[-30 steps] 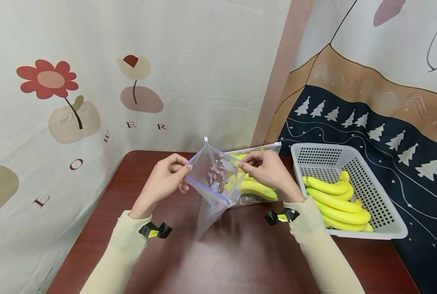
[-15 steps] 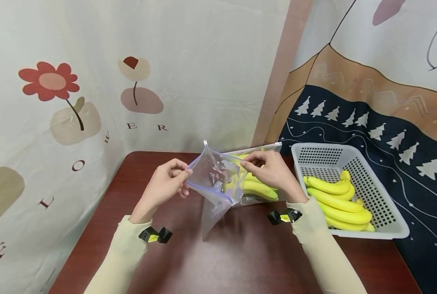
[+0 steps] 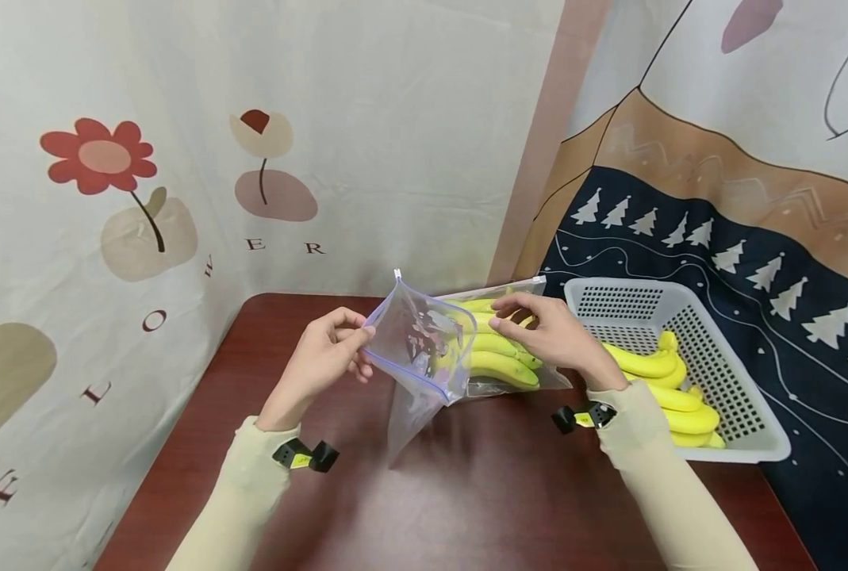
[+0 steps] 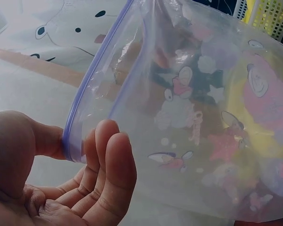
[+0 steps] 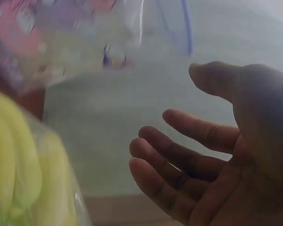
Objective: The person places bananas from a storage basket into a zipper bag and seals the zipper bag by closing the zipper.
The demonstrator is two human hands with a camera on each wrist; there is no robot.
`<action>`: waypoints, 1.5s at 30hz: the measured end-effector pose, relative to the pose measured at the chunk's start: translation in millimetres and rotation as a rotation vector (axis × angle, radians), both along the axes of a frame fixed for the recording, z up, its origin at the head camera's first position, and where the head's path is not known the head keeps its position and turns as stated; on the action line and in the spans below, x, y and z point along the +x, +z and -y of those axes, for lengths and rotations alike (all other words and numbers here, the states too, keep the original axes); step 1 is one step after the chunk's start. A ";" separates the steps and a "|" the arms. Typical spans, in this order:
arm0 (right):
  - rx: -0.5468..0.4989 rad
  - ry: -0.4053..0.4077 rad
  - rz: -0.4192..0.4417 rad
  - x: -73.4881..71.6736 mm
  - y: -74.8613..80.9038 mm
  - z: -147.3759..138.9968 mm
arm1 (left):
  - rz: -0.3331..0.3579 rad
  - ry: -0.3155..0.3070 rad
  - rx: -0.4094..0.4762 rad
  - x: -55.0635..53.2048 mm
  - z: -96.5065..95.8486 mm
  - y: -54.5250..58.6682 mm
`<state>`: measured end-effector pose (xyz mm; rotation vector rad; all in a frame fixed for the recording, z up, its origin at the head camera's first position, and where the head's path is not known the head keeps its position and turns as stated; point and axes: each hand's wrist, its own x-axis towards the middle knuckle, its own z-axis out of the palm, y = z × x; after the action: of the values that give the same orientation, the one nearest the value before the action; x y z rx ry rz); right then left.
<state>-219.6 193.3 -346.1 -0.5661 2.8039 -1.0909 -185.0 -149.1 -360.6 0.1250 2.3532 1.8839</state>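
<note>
A clear zip bag [image 3: 416, 337] with a purple zip edge and printed cartoon figures stands with its mouth spread wide. My left hand [image 3: 327, 357] pinches the left side of that edge between thumb and fingers, as the left wrist view shows with the bag [image 4: 198, 117] beyond the fingers. To the right of the mouth, my right hand [image 3: 548, 329] is off the bag, its fingers loosely bent and apart, with nothing between them. Behind lies a second clear bag [image 3: 552, 381] with several yellow bananas [image 3: 498, 369] inside, partly hidden by the first bag and the right hand.
At the right stands a grey plastic basket [image 3: 738, 388] holding a bunch of bananas [image 3: 673, 396], partly covered by the right wrist. The dark red table [image 3: 424, 507] ends at a printed curtain [image 3: 395, 159] behind it.
My right hand has released the zip bag's edge and moved right, toward the basket. My left hand still pinches its side, and the mouth stays spread.
</note>
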 end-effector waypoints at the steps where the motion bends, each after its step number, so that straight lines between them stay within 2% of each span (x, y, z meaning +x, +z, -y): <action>1: 0.017 0.010 -0.002 -2.0 -0.8 -4.8 | 0.000 -0.001 0.002 -0.2 0.4 -0.1; 7: 0.114 0.032 0.028 -17.8 -8.8 -38.4 | 0.001 -0.012 0.014 -1.4 0.9 -0.9; 12: 0.196 0.018 0.074 -29.3 -19.2 -67.1 | 0.005 -0.016 0.026 -1.4 -0.6 -1.1; 20: 0.327 -0.019 0.189 -39.2 -29.3 -105.4 | 0.008 -0.021 0.029 -1.1 -1.9 -0.1; 32: 0.484 0.022 0.284 -50.8 -47.2 -164.1 | 0.020 -0.024 0.044 0.6 -1.7 -1.0; 35: 0.490 0.051 0.328 -51.0 -49.7 -177.7 | 0.021 -0.024 0.038 0.7 -1.3 -1.3; 39: 0.494 0.080 0.439 -53.4 -53.7 -192.6 | 0.022 -0.027 0.034 0.8 -0.8 -1.8; 45: 0.532 0.109 0.556 -58.5 -63.4 -204.8 | 0.022 -0.029 0.040 1.0 -0.4 -2.5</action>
<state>-278.1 398.1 -409.5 -0.2921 2.3769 -0.3626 -184.0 -148.7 -363.1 0.1407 2.2881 1.9099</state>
